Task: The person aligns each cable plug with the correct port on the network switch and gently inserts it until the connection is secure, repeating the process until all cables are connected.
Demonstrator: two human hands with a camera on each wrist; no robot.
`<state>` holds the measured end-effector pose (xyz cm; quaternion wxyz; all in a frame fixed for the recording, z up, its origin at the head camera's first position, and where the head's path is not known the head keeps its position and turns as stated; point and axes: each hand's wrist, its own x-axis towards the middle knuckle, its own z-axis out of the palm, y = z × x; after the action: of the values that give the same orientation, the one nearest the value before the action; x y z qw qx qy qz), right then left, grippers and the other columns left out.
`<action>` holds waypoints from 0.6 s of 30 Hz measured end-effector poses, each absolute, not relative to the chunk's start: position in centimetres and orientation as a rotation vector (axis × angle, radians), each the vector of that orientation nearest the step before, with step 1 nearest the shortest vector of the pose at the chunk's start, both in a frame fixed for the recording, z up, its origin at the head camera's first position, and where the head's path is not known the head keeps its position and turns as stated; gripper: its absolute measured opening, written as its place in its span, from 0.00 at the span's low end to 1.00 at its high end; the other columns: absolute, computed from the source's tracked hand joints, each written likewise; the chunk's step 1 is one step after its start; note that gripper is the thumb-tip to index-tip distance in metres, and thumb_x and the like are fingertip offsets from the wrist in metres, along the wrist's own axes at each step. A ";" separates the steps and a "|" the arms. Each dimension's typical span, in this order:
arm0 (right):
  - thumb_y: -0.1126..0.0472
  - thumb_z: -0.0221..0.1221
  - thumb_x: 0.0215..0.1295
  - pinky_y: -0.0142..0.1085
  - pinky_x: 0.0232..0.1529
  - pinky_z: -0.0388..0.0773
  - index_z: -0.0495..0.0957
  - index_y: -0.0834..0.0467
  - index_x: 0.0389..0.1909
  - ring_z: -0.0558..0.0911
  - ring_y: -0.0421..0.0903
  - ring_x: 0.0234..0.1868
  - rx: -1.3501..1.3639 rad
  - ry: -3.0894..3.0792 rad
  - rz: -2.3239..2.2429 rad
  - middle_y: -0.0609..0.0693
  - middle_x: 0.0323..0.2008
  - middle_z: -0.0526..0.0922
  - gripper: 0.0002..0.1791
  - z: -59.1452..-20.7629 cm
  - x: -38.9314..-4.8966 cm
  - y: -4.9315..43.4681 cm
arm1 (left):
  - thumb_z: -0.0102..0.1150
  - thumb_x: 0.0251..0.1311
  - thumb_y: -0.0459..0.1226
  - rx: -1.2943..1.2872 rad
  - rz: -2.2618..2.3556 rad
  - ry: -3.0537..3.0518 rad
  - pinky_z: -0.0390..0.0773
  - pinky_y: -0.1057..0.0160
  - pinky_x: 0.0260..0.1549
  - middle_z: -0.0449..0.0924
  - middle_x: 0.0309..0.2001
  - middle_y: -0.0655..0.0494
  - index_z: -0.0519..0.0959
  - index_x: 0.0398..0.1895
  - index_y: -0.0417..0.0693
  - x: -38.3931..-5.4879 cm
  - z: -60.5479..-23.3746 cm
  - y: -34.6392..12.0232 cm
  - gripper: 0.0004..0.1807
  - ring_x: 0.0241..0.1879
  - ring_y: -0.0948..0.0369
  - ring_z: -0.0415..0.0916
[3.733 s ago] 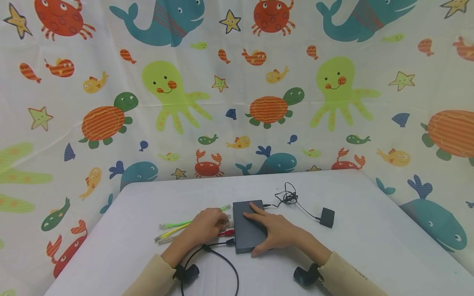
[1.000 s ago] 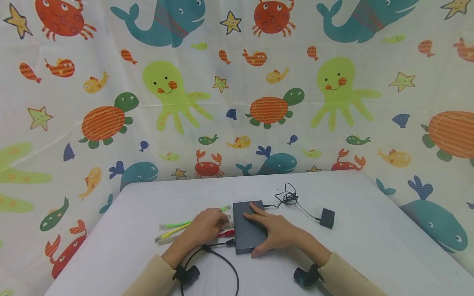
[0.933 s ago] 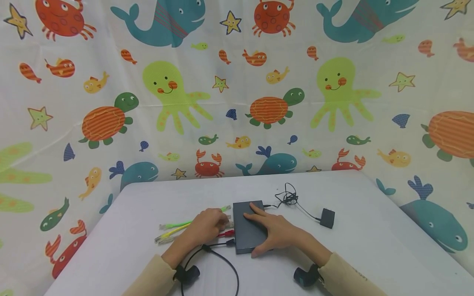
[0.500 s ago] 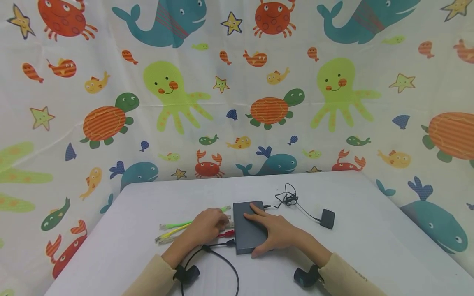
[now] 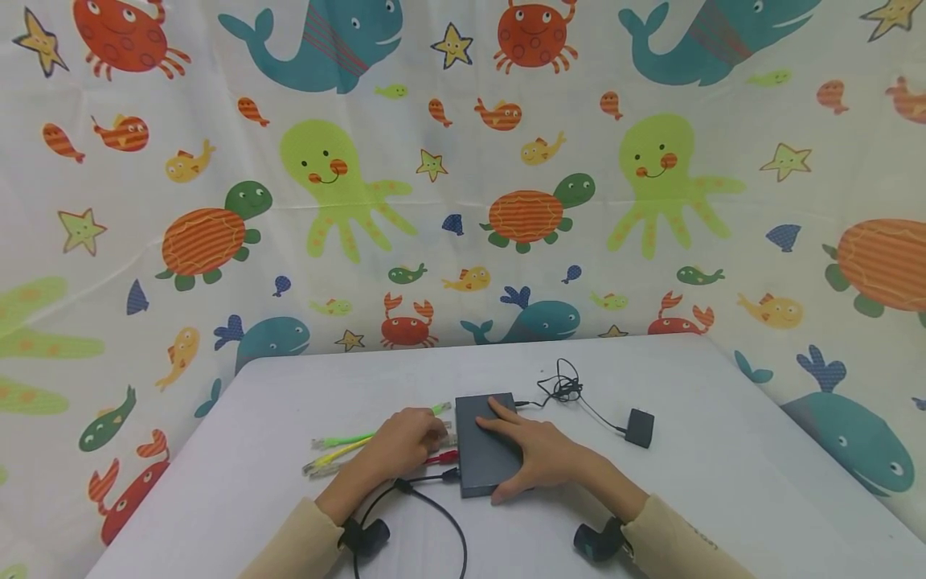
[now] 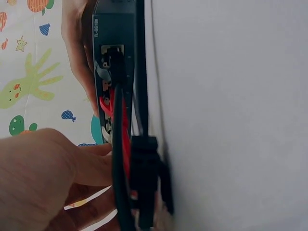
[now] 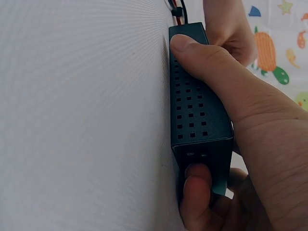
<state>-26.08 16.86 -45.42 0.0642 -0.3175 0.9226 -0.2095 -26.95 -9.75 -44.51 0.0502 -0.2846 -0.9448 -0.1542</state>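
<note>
A dark network switch (image 5: pixel 481 458) lies on the white table, with its row of ports facing left. My right hand (image 5: pixel 542 450) grips it; in the right wrist view, the thumb lies along its vented side and curled fingers are at its end. My left hand (image 5: pixel 405 438) is at the port side, its curled fingers at a pale network cable plug (image 6: pixel 107 135), partly hidden by the fingers. A red network cable (image 5: pixel 443 457) and a black cable (image 5: pixel 450 474) are plugged in beside it. The green cable (image 5: pixel 440 408) ends close to the switch's far left corner.
Green, yellow and pale cable ends (image 5: pixel 329 462) stick out left of my left hand. A thin black lead runs from the switch's far right corner through a tangled coil (image 5: pixel 567 388) to a power adapter (image 5: pixel 640 427). A sea-animal curtain (image 5: pixel 463 161) hangs behind the table.
</note>
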 end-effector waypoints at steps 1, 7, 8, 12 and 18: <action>0.20 0.63 0.34 0.66 0.62 0.61 0.54 0.32 0.73 0.60 0.58 0.73 -0.960 2.785 -0.633 0.43 0.78 0.42 0.60 -45.4 -26.1 16.8 | 0.62 0.58 0.33 -0.869 -0.469 -2.877 0.80 0.57 0.42 0.83 0.37 0.61 0.86 0.42 0.51 -27.0 -44.5 -9.8 0.10 0.39 0.63 0.79; 0.20 0.63 0.34 0.66 0.62 0.61 0.54 0.32 0.73 0.60 0.58 0.74 -0.959 2.791 -0.620 0.43 0.78 0.42 0.60 -45.4 -26.1 16.8 | 0.62 0.58 0.33 -0.862 -0.481 -2.890 0.80 0.56 0.43 0.83 0.37 0.61 0.86 0.42 0.51 -27.0 -44.6 -9.8 0.10 0.40 0.63 0.79; 0.20 0.63 0.34 0.66 0.62 0.61 0.54 0.32 0.73 0.60 0.58 0.74 -0.959 2.791 -0.619 0.43 0.78 0.42 0.60 -45.4 -26.1 16.8 | 0.62 0.58 0.33 -0.859 -0.483 -2.891 0.80 0.56 0.44 0.83 0.37 0.61 0.86 0.42 0.51 -27.0 -44.6 -9.8 0.10 0.40 0.63 0.79; 0.20 0.63 0.34 0.64 0.62 0.63 0.54 0.32 0.73 0.60 0.57 0.73 -0.962 2.791 -0.619 0.43 0.78 0.42 0.60 -45.5 -26.1 16.8 | 0.62 0.58 0.33 -0.846 -0.481 -2.899 0.80 0.56 0.44 0.83 0.37 0.61 0.86 0.42 0.51 -27.0 -44.6 -9.8 0.11 0.40 0.63 0.79; 0.20 0.63 0.33 0.63 0.62 0.64 0.53 0.31 0.73 0.60 0.58 0.74 -0.955 2.798 -0.614 0.42 0.78 0.42 0.60 -45.6 -26.2 16.8 | 0.62 0.58 0.33 -0.839 -0.475 -2.915 0.80 0.57 0.44 0.83 0.38 0.61 0.86 0.43 0.52 -27.1 -44.6 -9.7 0.11 0.40 0.63 0.79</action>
<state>-26.23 16.77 -45.64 0.0611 -0.3158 0.9248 -0.2030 -27.06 -9.65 -44.59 0.0356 -0.2730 -0.9489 -0.1545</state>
